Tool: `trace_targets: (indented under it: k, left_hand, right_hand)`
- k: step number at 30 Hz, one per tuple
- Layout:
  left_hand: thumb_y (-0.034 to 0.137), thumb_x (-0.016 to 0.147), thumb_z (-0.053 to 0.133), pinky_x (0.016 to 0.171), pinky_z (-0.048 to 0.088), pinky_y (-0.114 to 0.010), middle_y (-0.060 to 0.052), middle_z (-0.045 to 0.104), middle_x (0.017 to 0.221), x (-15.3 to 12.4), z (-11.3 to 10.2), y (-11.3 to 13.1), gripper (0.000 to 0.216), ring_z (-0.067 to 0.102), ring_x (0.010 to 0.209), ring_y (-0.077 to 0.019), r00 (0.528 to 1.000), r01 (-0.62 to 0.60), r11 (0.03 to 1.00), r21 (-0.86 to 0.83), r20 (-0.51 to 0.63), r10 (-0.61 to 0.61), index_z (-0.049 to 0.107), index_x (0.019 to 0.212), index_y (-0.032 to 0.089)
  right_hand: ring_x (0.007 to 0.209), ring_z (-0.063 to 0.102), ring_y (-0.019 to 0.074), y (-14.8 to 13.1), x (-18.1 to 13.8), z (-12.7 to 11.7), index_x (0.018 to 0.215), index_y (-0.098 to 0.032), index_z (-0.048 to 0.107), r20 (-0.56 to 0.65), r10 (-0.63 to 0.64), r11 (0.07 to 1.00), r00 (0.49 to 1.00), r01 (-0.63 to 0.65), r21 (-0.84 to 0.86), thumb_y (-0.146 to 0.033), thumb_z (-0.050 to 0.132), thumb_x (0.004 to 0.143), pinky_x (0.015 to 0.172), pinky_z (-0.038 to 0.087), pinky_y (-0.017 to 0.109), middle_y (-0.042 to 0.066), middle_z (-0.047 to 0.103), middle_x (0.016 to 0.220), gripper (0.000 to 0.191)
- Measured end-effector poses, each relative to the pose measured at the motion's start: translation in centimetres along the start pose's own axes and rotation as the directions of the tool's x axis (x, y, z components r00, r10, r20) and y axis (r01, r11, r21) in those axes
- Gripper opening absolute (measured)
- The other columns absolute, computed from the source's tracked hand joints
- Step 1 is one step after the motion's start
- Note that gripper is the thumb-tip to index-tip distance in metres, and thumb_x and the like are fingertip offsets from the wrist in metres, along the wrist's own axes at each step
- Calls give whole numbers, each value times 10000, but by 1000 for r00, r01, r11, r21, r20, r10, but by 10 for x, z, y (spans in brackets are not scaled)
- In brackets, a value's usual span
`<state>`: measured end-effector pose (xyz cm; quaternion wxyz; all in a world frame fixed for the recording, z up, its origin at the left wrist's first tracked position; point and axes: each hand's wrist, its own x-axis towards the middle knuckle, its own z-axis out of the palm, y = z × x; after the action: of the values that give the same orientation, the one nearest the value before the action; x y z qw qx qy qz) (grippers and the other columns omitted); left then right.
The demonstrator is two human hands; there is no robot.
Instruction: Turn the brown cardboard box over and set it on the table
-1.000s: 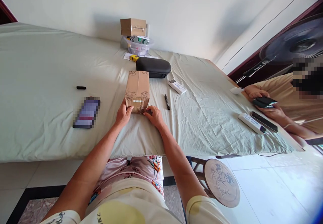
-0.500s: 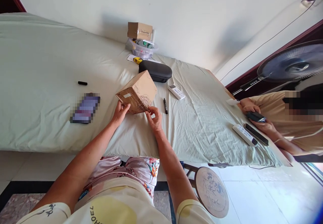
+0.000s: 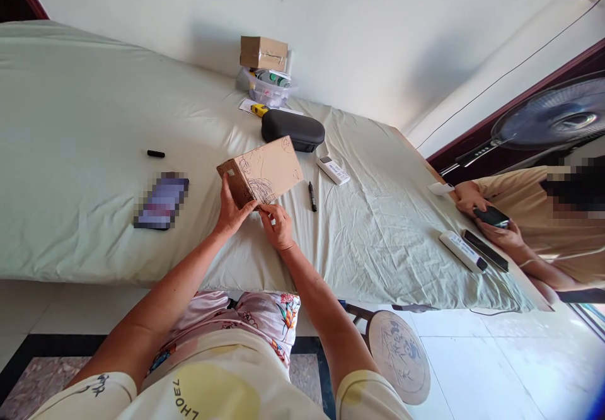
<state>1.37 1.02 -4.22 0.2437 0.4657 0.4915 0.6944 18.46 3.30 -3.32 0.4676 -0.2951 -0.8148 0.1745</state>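
A brown cardboard box (image 3: 271,168) with scribbled dark lines on its faces sits tilted toward me on the cloth-covered table. Along its near left side lies my left hand (image 3: 231,209), the thumb reaching to the bottom near corner and the fingers up against the end face. At that same corner my right hand (image 3: 278,224) pinches the box's edge between thumb and fingertips. A black marker (image 3: 312,197) rests just right of the box. Behind the box is a black zip case (image 3: 293,128).
Left of my hands lie a phone (image 3: 162,200) and a black cap (image 3: 155,153). A white device (image 3: 333,171) is to the right. At the wall, a plastic tub (image 3: 269,92) carries a small carton (image 3: 263,52). Another person (image 3: 510,218) sits right, near a fan (image 3: 558,117).
The box has turned, so its scribbled top face shows more. My left hand has slid up and across its near side; my right hand has shifted left to the near corner.
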Motion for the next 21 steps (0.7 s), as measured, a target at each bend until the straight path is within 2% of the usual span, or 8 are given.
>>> trace_targets:
  k: [3, 10, 15, 21]
  left_hand:
    - [672, 706, 894, 1321, 256, -518, -205, 190, 1756, 0, 0, -2, 1272, 203, 1648, -369, 1000, -18, 999, 33, 11, 18, 180, 1676, 260]
    - [535, 795, 851, 1333, 229, -520, -191, 279, 1725, 2, -4, 1, 1102, 268, 1623, -356, 997, -77, 993, 94, 18, 76, 229, 1656, 240]
    - [460, 760, 858, 1294, 348, -494, -169, 343, 1702, 9, -11, 2, 1058, 356, 1585, -357, 998, -35, 999, -8, 57, 36, 309, 1638, 244]
    - [438, 756, 828, 1220, 465, -468, -134, 473, 1641, 19, -22, 5, 1016, 493, 1493, -349, 988, 98, 985, -144, 135, -79, 352, 1635, 256]
  right_hand:
    - [871, 723, 209, -2, -1, 2, 1092, -265, 712, 14, -24, 1000, 1000, 24, 8, -408, 526, 1066, 799, 622, 380, 93, 781, 970, 236]
    - [837, 718, 210, -1, -1, 4, 1039, -265, 738, 81, 39, 999, 996, -38, -13, -458, 564, 1045, 830, 609, 375, 88, 776, 925, 259]
    - [779, 686, 199, 6, 3, -7, 1041, -273, 748, -47, 112, 994, 993, -112, -4, -520, 580, 1027, 803, 594, 369, 74, 764, 914, 299]
    - [694, 612, 172, 26, 9, -37, 1048, -262, 748, -248, 248, 968, 936, -252, 16, -553, 660, 957, 738, 560, 337, 18, 682, 791, 317]
